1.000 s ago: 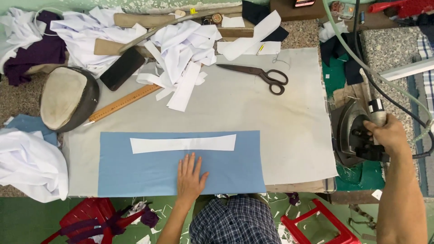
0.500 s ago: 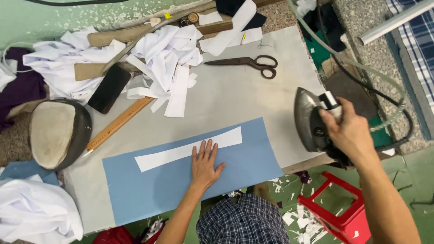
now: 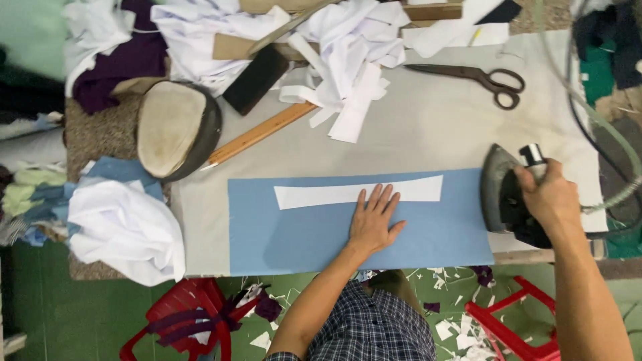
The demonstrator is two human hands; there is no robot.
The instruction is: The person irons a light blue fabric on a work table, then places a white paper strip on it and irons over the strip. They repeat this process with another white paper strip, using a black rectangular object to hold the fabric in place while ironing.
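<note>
A blue fabric rectangle (image 3: 301, 234) lies flat on the grey padded table (image 3: 428, 127). A long white strip (image 3: 321, 194) lies along its upper part. My left hand (image 3: 373, 219) presses flat on the blue fabric, fingertips touching the strip's lower edge. My right hand (image 3: 550, 195) grips the handle of a dark iron (image 3: 500, 195), which sits at the right end of the blue fabric, its tip pointing up.
Large scissors (image 3: 475, 77) lie at the back right. A wooden ruler (image 3: 261, 134), white fabric scraps (image 3: 344, 63), a dark block (image 3: 256, 79) and a padded oval pressing form (image 3: 174, 127) sit at the back left. White cloth (image 3: 127, 230) is heaped left. Red stools (image 3: 508, 327) stand below.
My right hand has brought the iron from its rest at the right onto the table, to the right end of the blue fabric. My left hand slid up to the white strip.
</note>
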